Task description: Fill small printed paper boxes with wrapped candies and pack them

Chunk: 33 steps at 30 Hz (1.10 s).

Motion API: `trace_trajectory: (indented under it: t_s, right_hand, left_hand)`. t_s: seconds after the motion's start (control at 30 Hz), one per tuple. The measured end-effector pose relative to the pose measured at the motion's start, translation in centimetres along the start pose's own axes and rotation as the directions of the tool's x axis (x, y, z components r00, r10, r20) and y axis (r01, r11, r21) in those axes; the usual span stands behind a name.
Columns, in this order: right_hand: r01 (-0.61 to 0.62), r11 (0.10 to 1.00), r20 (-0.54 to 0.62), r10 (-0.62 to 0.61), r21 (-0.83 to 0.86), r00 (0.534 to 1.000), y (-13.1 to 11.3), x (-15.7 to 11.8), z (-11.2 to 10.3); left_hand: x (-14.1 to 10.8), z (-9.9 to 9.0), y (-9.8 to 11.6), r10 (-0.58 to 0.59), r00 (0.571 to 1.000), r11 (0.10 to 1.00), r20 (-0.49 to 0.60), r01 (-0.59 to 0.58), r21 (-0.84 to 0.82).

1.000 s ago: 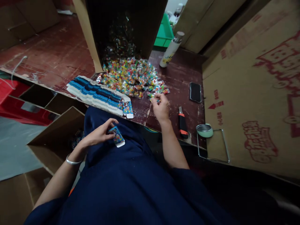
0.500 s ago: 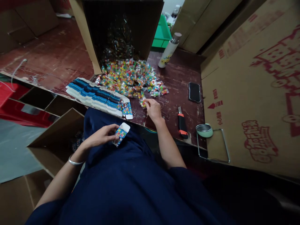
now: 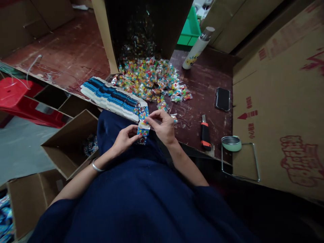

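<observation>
My left hand (image 3: 127, 137) grips a small blue printed candy box (image 3: 143, 132), its white top flap up, over my lap. My right hand (image 3: 162, 127) is at the box's upper end, thumb and forefinger pinching a small candy packet (image 3: 145, 122) at the mouth; most of the packet is hidden. Just beyond lies a long row of flat blue-and-white boxes (image 3: 108, 98), overlapping along the table edge. Behind my right hand spreads a heap of clear packets of coloured candy (image 3: 149, 79), spilling from a large carton (image 3: 114, 64) on its side.
On the table (image 3: 192, 104) to the right lie a box cutter (image 3: 205, 133) with its blade out and a phone (image 3: 222, 99). A white bottle (image 3: 197, 50) stands behind. A green cup (image 3: 231, 144) sits at the right edge. Open cartons (image 3: 68, 135) and a red stool (image 3: 15, 91) are at left.
My right hand has come back from the candy heap to the box with a packet. My left hand has raised the box towards it. The whole view has shifted slightly.
</observation>
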State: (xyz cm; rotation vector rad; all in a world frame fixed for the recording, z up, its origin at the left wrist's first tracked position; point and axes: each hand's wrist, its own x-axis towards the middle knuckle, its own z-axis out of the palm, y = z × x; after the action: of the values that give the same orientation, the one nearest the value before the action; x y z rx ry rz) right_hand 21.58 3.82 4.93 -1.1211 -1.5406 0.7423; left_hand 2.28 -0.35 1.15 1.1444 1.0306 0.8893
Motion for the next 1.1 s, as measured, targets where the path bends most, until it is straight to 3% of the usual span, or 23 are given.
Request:
trace_trajectory:
  t_s: [0.13, 0.23, 0.37, 0.47, 0.63, 0.77, 0.9, 1.1]
  right_hand:
    - [0.203, 0.95, 0.166, -0.166, -0.238, 0.972, -0.5, -0.4, 0.7]
    - [0.262, 0.937, 0.196, -0.219, -0.23, 0.956, -0.2, -0.4, 0.7]
    - [0.071, 0.997, 0.163, -0.067, -0.021, 0.984, 0.4, -1.5, 0.9]
    - [-0.076, 0.995, 0.197, 0.06, 0.071, 0.979, 1.1, -2.6, 1.3]
    - [-0.065, 0.996, 0.12, 0.057, 0.057, 0.991, 1.4, -3.4, 2.3]
    - [-0.088, 0.979, 0.036, 0.083, 0.186, 0.996, 0.6, -3.5, 3.0]
    - [-0.207, 0.942, 0.131, 0.178, 0.263, 0.975, -0.1, -3.1, 2.9]
    - [-0.333, 0.915, 0.237, 0.279, 0.227, 0.931, 0.3, -1.2, 1.8]
  left_hand:
    - [-0.4, 0.1, 0.4, 0.078, 0.996, 0.997, -0.048, -0.076, 0.032]
    - [-0.3, 0.1, 0.4, 0.139, 0.983, 0.99, -0.117, -0.138, 0.018]
    - [-0.3, 0.2, 0.5, 0.2, 0.95, 0.973, -0.239, -0.222, -0.068]
    - [-0.6, 0.3, 0.7, 0.213, 0.955, 0.971, -0.208, -0.231, -0.065]
    - [-0.9, 0.2, 1.1, 0.122, 0.987, 0.991, -0.107, -0.127, -0.037]
    - [-0.6, 0.1, 1.3, 0.136, 0.979, 0.989, -0.153, -0.143, -0.035]
    - [-0.5, 0.1, 1.3, 0.145, 0.969, 0.985, -0.2, -0.161, -0.067]
    - [-0.8, -0.4, 1.7, 0.173, 0.969, 0.985, -0.178, -0.164, 0.059]
